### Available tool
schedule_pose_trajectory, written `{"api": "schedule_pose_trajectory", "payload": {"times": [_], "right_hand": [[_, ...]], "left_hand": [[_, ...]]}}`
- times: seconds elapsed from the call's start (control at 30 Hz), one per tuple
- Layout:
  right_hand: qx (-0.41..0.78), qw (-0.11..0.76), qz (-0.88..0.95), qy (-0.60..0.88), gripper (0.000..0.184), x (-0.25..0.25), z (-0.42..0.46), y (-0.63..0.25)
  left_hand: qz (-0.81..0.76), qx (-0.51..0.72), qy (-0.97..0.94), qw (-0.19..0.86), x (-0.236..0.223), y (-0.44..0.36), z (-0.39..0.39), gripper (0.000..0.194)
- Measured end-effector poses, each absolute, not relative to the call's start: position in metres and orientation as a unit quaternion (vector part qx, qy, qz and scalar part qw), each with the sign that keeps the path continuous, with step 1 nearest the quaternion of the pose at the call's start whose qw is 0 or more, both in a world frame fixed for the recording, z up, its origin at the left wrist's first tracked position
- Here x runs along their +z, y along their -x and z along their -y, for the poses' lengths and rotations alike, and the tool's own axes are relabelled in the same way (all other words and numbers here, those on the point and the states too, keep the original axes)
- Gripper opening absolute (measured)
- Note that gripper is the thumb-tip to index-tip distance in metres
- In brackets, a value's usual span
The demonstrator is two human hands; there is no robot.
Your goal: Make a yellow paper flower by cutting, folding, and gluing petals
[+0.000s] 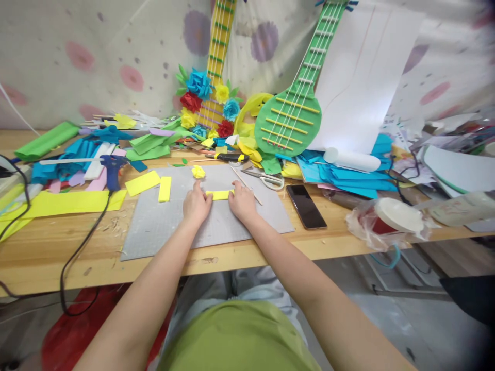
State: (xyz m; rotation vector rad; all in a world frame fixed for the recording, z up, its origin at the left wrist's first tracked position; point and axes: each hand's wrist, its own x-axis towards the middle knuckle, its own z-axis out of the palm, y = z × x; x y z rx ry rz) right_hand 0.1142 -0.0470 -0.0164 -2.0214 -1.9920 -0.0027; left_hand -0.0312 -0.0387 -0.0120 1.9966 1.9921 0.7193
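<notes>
Green shirt (237, 337), yellow strip (219, 195) crosswise

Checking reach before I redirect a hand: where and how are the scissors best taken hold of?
I'd grip the scissors by their white handle loops, coming with the right hand from the near right: the loops lie on that side, while the blades point left and away. Pass over the thin stick first.

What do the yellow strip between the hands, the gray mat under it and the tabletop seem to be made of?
Yellow strip: probably paper, perhaps crepe; it looks matte and thin, but its texture is too small to confirm.
Gray mat: likely plastic, dull-finished; faint grid lines suggest a cutting mat.
Tabletop: wood or wood-look, light brown, with visible grain.
</notes>
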Motion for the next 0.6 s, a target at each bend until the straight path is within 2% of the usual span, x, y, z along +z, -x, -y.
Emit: {"api": "schedule_pose_trajectory", "payload": {"times": [0.17,0.4,0.6], "right_hand": [[-0.021,0.138,0.694,0.706,0.03,-0.0169,0.0462,-0.1117],[-0.038,0.136,0.704,0.696,0.025,-0.0183,0.0469,-0.1112],[-0.048,0.123,0.703,0.699,0.023,-0.0181,0.0472,-0.111]], "left_hand": [[-0.674,0.232,-0.697,0.086,-0.0122,0.0298,0.0413,0.049],[-0.621,0.225,-0.75,0.035,-0.0161,0.0314,0.0404,0.021],[-0.603,0.265,-0.753,-0.003,-0.0191,0.0274,0.0422,0.019]]}}
